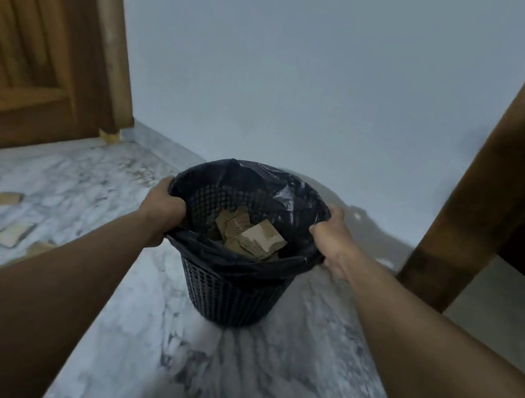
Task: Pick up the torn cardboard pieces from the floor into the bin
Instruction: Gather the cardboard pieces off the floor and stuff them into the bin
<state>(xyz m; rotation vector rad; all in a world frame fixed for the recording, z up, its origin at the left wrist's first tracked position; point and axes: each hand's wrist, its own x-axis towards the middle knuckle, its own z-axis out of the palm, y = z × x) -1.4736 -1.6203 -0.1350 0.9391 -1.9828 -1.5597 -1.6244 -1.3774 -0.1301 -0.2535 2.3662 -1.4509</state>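
On bin (230, 297) rim, left hand (164, 206), right hand (332, 241), fingertips hidden, floor cardboard (10, 234) blurred

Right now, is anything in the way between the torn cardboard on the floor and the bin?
Nothing visible. Only bare marble floor separates the torn cardboard pieces at the left from the bin, and its mouth is open. However, the left hand and right hand both grip the bin's rim, so neither is free to pick up.

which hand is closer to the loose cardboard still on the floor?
Left. The left hand grips the bin rim nearest the floor pieces; the right hand grips the opposite rim.
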